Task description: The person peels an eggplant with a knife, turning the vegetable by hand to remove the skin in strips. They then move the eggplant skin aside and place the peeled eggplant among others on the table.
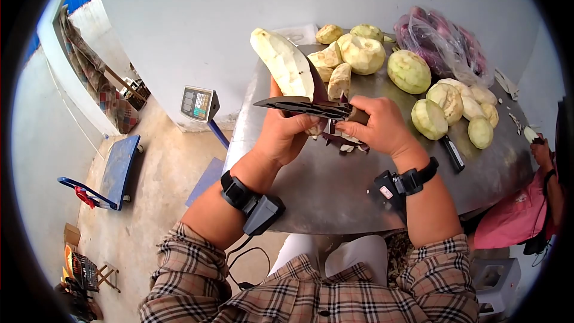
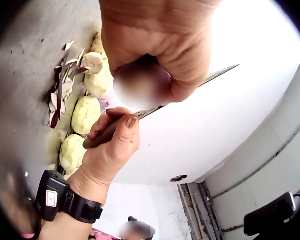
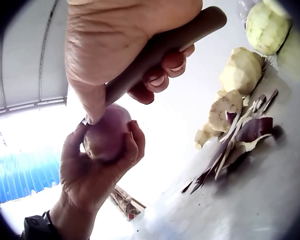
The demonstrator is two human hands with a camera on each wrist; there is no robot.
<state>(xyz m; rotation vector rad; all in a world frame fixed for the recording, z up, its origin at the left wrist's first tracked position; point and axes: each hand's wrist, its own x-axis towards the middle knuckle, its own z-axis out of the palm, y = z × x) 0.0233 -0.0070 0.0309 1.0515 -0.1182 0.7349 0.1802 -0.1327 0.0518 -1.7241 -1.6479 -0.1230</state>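
The left hand (image 1: pixel 282 136) grips a large eggplant (image 1: pixel 281 63) near its lower end, fingers and thumb curled round it. The eggplant is raised above the worktop (image 1: pixel 329 197), slanting up and away to the left; the side in sight is pale and bare, while dark purple skin shows along its right edge and at the gripped end. The right hand (image 1: pixel 381 124) is closed round the brown handle of a knife (image 1: pixel 299 105), its dark blade lying across the lower part of the eggplant and pointing left – whether the edge is biting in, I cannot tell.

Just below the knife, strips of peel (image 1: pixel 347 142), purple and white, lie in a loose heap on the worktop. Peeled eggplants stand beyond it: one group by the wall, with a big pale one (image 1: pixel 362 54) among them, a greenish one (image 1: pixel 409 72) to their right, and a cluster (image 1: pixel 445 101) nearer the right side. A black-handled tool (image 1: pixel 452 154) lies beside that cluster. Behind it, a clear plastic bag (image 1: pixel 442 45) holds purple eggplants.

A scale display (image 1: pixel 199 103) stands left of the worktop, and a blue trolley (image 1: pixel 119 164) is on the floor. At the far right – partly cut off – is another person in pink (image 1: pixel 514 215).
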